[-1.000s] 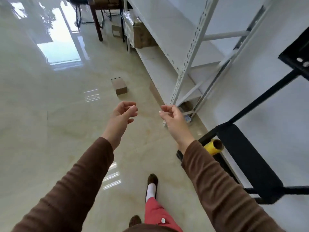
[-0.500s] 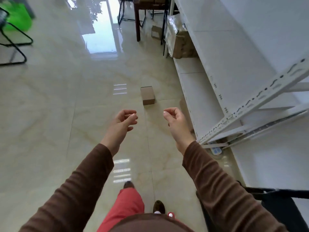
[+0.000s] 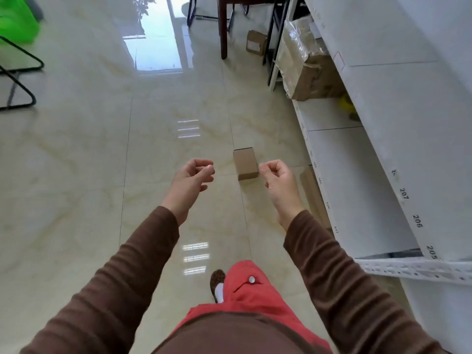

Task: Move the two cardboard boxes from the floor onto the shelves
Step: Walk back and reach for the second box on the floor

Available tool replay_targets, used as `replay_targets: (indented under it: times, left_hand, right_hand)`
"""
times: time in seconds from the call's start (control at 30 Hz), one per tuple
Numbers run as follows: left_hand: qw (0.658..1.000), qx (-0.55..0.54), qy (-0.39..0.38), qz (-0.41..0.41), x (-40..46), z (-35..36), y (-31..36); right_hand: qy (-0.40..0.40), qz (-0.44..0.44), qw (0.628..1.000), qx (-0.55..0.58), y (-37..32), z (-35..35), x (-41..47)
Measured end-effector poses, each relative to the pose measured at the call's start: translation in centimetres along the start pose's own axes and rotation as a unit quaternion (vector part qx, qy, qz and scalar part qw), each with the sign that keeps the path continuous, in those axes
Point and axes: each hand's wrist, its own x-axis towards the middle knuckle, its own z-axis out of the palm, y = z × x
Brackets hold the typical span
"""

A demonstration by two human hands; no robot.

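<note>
A small brown cardboard box (image 3: pixel 245 163) lies on the glossy tiled floor, just ahead between my hands. A second small box (image 3: pixel 256 42) with a white label sits farther off on the floor, by the dark table legs. My left hand (image 3: pixel 192 178) is held out in the air, fingers curled loosely, empty. My right hand (image 3: pixel 279 181) is likewise raised with curled fingers, holding nothing, its fingertips close to the near box in the image but above it. The white metal shelves (image 3: pixel 370 159) run along the right.
A large box wrapped in plastic (image 3: pixel 309 65) rests on the low shelf at the far end. A dark wooden table leg (image 3: pixel 223 29) and black chair legs stand ahead. A black frame (image 3: pixel 18 80) and a green bag (image 3: pixel 18 23) are at the left.
I have walked forward along the shelves; the near box now sits much closer, between my hands. Both hands stay raised and empty with curled fingers.
</note>
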Motion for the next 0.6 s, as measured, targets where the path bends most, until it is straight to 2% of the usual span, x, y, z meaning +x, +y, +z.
replay_targets:
  times: [0.17,0.37,0.6]
  left_hand:
    - [0.999,0.02,-0.029,-0.012,10.1,-1.1,3.6]
    - [0.998,0.052,-0.043,-0.017,23.7,-1.8,9.3]
    - [0.995,0.064,-0.068,-0.023,36.3,-2.3,16.2]
  right_hand:
    - [0.026,0.006,0.999,0.021,-2.3,2.9,9.0]
    - [0.052,0.055,0.996,0.037,-6.5,6.3,21.3]
    - [0.051,0.068,0.994,0.065,-11.6,10.4,33.6]
